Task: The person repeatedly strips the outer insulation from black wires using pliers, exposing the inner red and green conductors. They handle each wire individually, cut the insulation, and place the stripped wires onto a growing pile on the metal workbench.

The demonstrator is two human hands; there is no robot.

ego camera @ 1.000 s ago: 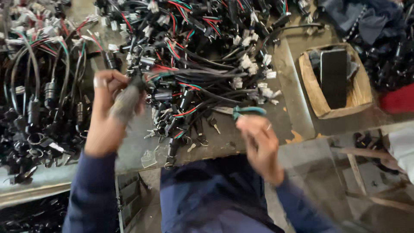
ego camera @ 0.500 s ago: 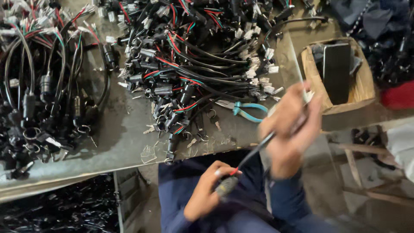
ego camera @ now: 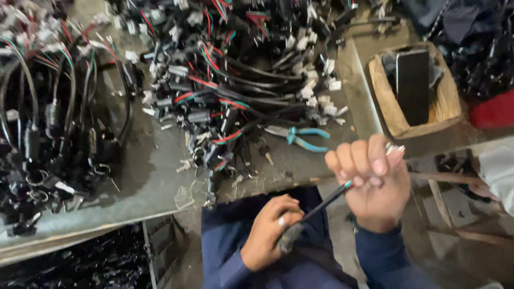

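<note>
Workbench (ego camera: 160, 182): grey, scuffed, littered with offcuts. Heap of black cables (ego camera: 235, 80) with red and green leads and white plugs across centre and top. Second pile of looped black cables (ego camera: 48, 134) on left side. Teal-handled pliers (ego camera: 300, 136) flat on bench at near edge of heap, untouched. Cardboard box (ego camera: 393, 115) at right end of bench, dark flat slab (ego camera: 413, 85) upright inside. More black cable in bin (ego camera: 69, 262) below bench, lower left.

Both hands off bench, below its near edge, over lap in dark blue clothing.

Right hand (ego camera: 372, 184): raised, closed into fist, fingers curled tight and pressed together, nails toward camera. Thin black cable (ego camera: 324, 200) clamped in fist, white plug end (ego camera: 395, 151) protruding above knuckles beside forefinger.

Left hand (ego camera: 270, 233): lower, nearer body, closed around thicker dark end of same cable (ego camera: 289, 238); thumb laid along it, fingers wrapped underneath. Pale ring or tape on thumb. Grip firm, not spread.

Cable taut and straight between hands, running diagonally from left hand up to right fist. Small teal mark on cable just beside right fingers; kind could not be told.

Hands near each other, not touching. Pliers just above right fist in frame, apart from it. Pale sleeve (ego camera: 498, 166) at right edge, apart from both hands.
</note>
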